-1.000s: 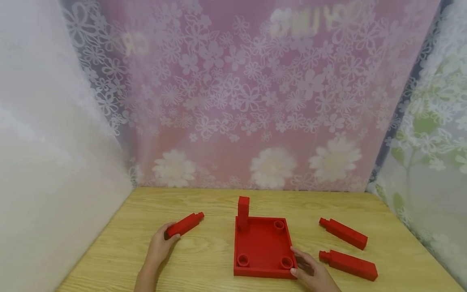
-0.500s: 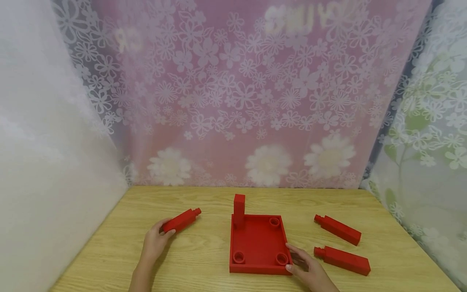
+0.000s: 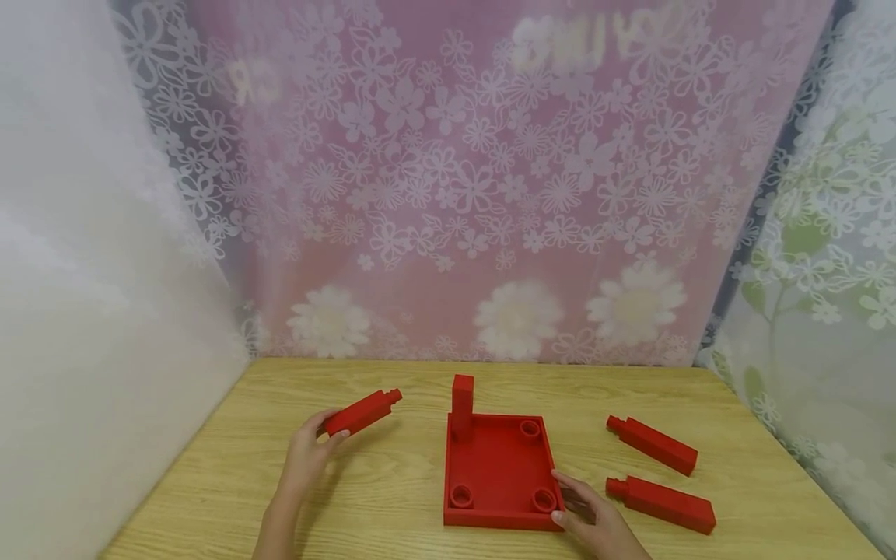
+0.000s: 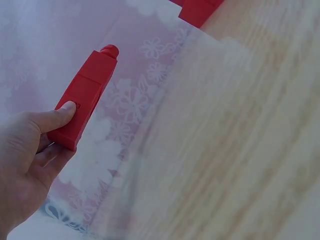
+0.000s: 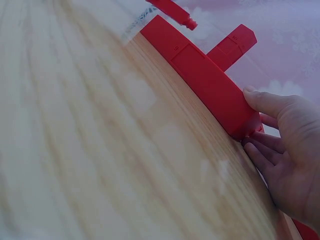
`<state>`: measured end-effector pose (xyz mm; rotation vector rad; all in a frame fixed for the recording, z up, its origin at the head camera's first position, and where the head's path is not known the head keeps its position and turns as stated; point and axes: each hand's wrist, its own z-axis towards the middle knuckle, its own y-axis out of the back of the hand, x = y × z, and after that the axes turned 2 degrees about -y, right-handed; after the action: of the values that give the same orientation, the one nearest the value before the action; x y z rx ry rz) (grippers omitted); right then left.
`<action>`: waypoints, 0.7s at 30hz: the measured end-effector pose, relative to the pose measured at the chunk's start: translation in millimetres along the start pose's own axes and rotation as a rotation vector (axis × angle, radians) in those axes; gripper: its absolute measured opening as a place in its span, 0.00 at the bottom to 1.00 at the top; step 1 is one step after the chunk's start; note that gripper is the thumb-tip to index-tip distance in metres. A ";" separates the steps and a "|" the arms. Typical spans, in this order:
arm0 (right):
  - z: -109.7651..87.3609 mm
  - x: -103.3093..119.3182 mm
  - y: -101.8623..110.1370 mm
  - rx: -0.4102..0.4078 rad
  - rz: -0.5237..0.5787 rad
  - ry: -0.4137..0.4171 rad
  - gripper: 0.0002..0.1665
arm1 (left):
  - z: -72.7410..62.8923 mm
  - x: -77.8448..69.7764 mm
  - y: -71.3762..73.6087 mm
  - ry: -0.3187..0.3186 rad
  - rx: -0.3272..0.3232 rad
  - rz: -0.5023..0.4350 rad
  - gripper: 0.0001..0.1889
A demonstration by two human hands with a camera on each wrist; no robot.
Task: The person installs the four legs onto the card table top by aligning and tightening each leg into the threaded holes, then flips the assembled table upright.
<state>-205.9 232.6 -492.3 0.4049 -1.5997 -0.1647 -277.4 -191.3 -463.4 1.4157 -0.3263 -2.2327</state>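
Note:
My left hand (image 3: 308, 455) grips the thick end of a red square table leg (image 3: 364, 412), held above the table left of the red table top. In the left wrist view, the thumb lies on the leg's flat side (image 4: 85, 95) and the fingers are beneath; its narrow knobbed end points away from the hand. The red square table top (image 3: 497, 467) lies with its raised rim upward. One leg (image 3: 463, 408) stands upright in its far left corner, and round sockets show at the other corners. My right hand (image 3: 595, 513) holds its near right corner, thumb and fingers around the edge.
Two more red legs (image 3: 654, 446) (image 3: 665, 504) lie on the wooden table (image 3: 392, 498) to the right of my right hand, knobbed ends toward the table top. A pink floral cloth (image 3: 448, 194) hangs behind the table, with pale cloths at both sides.
My left hand has lifted the leg slightly and moved it a little to the right, toward the table top. My right hand keeps its hold on the corner. The view shifted slightly.

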 end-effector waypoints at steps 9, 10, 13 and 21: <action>-0.4 -1.1 0.4 -0.002 -0.028 0.000 0.41 | 4.6 -20.9 -0.1 -0.043 0.004 0.045 0.22; -0.7 -0.5 0.3 -0.005 -0.029 -0.005 0.41 | 5.0 -23.1 -0.3 -0.045 0.003 0.049 0.23; -1.1 1.7 -0.5 -0.011 -0.022 -0.019 0.42 | 6.2 -27.8 -1.2 -0.053 -0.005 0.061 0.23; -0.8 1.9 -0.7 -0.014 -0.013 -0.032 0.41 | 8.3 -35.9 -1.4 -0.094 -0.020 0.067 0.23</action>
<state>-205.1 231.4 -490.7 0.4030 -1.6272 -0.1932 -272.5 -172.2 -432.2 1.2736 -0.3766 -2.2456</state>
